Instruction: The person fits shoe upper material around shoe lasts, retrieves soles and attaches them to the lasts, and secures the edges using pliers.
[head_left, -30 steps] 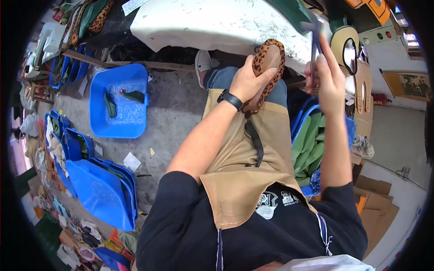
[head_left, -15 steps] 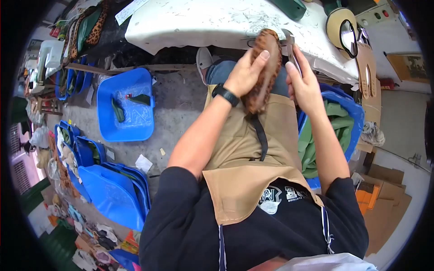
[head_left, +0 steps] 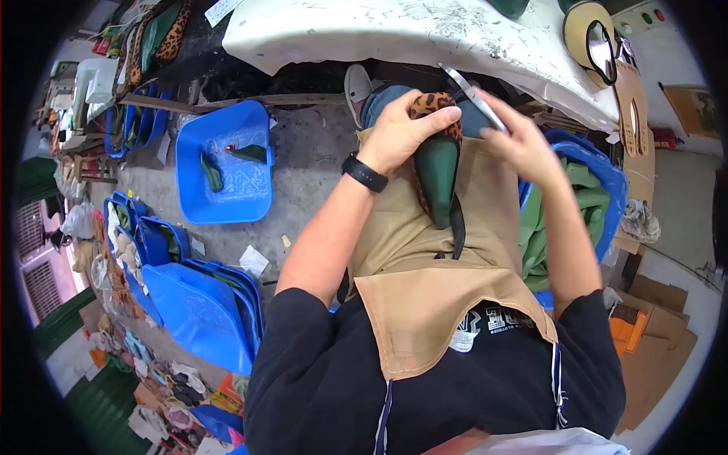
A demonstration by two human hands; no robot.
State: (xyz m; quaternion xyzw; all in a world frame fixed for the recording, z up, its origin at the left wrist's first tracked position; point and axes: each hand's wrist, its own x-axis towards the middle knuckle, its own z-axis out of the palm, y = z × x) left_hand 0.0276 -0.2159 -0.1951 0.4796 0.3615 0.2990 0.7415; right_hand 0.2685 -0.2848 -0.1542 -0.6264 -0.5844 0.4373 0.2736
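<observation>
My left hand (head_left: 407, 130) grips a leopard-print shoe upper (head_left: 432, 102) stretched over a dark green shoe last (head_left: 438, 173). The thumb presses across its top and the fingers wrap round the far side. The last points down toward my apron, its opening facing me. To the right, my right hand (head_left: 522, 142) is closed round silver metal pincers (head_left: 485, 110) with a curved head. Their head points up and left, close to the upper but apparently apart from it. Motion blurs this hand slightly.
A white-covered worktable (head_left: 318, 38) stands ahead, with a sun visor (head_left: 580, 38) at its right. Left on the floor is a blue bin (head_left: 224, 208) holding green pieces. Another blue bin (head_left: 616, 205) with green lasts stands at my right. Stacked blue bins (head_left: 201, 311) lie lower left.
The shoe has been turned over: its sole side faced me before, and now the green last shows. My right hand and the pincers have moved down and slightly right.
</observation>
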